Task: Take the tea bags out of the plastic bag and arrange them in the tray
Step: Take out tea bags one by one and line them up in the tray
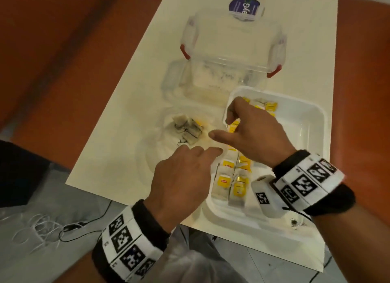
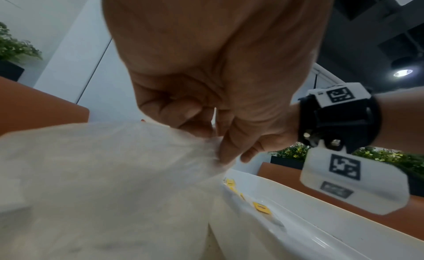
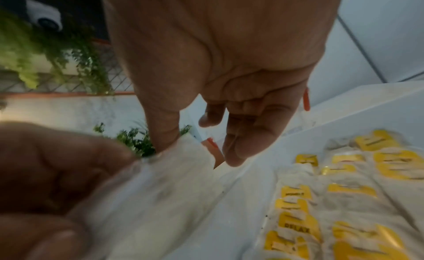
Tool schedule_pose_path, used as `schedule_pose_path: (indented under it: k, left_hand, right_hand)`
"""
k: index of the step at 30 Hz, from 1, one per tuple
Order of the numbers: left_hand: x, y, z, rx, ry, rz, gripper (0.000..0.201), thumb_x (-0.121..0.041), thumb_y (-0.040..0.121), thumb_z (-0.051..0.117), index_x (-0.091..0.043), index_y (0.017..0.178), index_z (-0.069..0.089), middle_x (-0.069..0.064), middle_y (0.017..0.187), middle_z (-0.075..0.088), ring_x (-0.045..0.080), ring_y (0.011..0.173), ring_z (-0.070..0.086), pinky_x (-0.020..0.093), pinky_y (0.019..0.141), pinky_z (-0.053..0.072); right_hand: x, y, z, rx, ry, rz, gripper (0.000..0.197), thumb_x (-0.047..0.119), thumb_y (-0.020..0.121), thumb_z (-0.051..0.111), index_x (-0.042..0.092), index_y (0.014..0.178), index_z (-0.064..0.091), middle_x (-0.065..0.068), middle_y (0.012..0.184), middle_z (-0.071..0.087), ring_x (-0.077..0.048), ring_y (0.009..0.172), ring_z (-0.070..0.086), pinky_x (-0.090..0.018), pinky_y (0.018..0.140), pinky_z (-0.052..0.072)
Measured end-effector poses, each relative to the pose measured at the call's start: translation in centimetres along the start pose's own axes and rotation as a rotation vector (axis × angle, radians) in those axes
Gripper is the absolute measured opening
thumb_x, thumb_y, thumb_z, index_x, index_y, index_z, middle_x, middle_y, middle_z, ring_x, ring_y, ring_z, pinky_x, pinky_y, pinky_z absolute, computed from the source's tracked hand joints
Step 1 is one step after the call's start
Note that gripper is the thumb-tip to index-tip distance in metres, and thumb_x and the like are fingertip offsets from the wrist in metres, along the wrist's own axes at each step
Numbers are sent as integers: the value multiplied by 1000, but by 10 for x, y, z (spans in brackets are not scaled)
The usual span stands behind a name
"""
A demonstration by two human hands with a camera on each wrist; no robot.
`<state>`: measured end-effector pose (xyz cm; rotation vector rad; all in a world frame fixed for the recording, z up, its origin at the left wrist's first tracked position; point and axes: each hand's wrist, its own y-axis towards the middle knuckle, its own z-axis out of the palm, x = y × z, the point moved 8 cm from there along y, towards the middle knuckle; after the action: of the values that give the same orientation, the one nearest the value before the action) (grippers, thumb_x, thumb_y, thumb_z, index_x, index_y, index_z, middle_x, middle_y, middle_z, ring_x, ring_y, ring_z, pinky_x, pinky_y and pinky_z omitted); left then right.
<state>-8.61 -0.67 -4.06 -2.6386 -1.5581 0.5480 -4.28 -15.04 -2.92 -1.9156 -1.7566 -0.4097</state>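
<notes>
A clear plastic bag lies on the white table, left of the white tray, with a few tea bags still inside. Several yellow-tagged tea bags stand in rows along the tray's left side, seen close in the right wrist view. My left hand curls its fingers into the bag's film at the mouth. Above the tray's left rim, my right hand sets its thumb against the bag's edge. Its other fingers hang loose and hold nothing.
A clear lidded box with red clips stands behind the tray and bag. The table's front edge runs just below my left hand. Orange seats flank the table, cables lie on the floor, and tea crumbs dot the table's near right.
</notes>
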Motion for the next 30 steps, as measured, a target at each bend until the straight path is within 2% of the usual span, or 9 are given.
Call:
schedule_pose_path:
  k: [4, 6, 9, 13, 17, 20, 23, 26, 30]
  left_hand:
    - [15, 9, -13, 50, -243, -2, 31, -48, 95, 51, -45, 126, 56, -21, 113, 63, 6, 103, 56, 32, 77, 51]
    - [40, 26, -21, -39, -375, -62, 21, -39, 95, 57, -37, 113, 68, -18, 108, 69, 7, 94, 64, 32, 80, 53]
    - [64, 55, -10, -22, -180, -91, 31, -28, 95, 57, -29, 126, 62, -5, 121, 65, 17, 104, 61, 30, 81, 46]
    - [58, 75, 10, 9, -76, -37, 50, -23, 93, 60, -21, 142, 48, 3, 138, 51, 25, 120, 54, 36, 86, 48]
    - [52, 86, 24, 34, -10, -39, 68, -41, 88, 66, -27, 148, 37, 4, 142, 49, 27, 130, 44, 41, 90, 49]
    - [50, 94, 28, 17, 15, -47, 61, -44, 88, 66, -29, 142, 42, 3, 131, 58, 29, 121, 54, 40, 80, 51]
    - [51, 101, 24, -72, -29, -31, 41, -29, 92, 59, -23, 132, 54, 5, 119, 65, 29, 105, 62, 35, 69, 46]
    - [59, 102, 22, -130, -128, -41, 36, -13, 89, 61, -16, 125, 58, 6, 115, 67, 26, 100, 64, 25, 71, 36]
    - [66, 99, 24, -111, -119, -56, 20, -17, 88, 60, -19, 107, 65, 4, 94, 70, 25, 83, 65, 27, 64, 35]
  right_hand:
    - [11, 13, 7, -7, 61, -108, 21, 20, 88, 66, 20, 92, 46, -1, 87, 65, -26, 73, 60, -44, 67, 50]
    - [11, 16, 5, -4, 80, -133, 19, 9, 87, 61, 25, 90, 50, 1, 91, 62, -23, 79, 57, -39, 69, 46]
    - [10, 18, 11, 65, 53, -143, 36, 3, 89, 51, 34, 93, 68, 2, 99, 56, -18, 88, 53, -35, 71, 42]
    - [6, 20, 17, 85, -13, -118, 42, 3, 92, 48, 31, 111, 73, 1, 110, 56, -20, 98, 57, -32, 74, 42]
    - [1, 21, 15, 69, -95, -66, 39, 10, 96, 51, 23, 130, 64, -4, 120, 56, -22, 105, 56, -27, 76, 35]
    - [-2, 20, 12, 64, -113, -47, 40, 11, 96, 51, 20, 134, 61, -6, 121, 57, -23, 106, 57, -27, 77, 37]
    - [-1, 17, 9, 43, -127, -33, 42, 12, 95, 50, 17, 136, 59, -7, 119, 56, -23, 104, 56, -31, 79, 42]
    - [1, 14, 7, 26, -133, -34, 44, 13, 95, 52, 16, 138, 57, -7, 117, 54, -23, 98, 56, -32, 75, 42]
    - [0, 13, 12, 65, -157, -12, 46, 17, 95, 53, 17, 141, 54, -6, 121, 52, -23, 97, 57, -29, 71, 35]
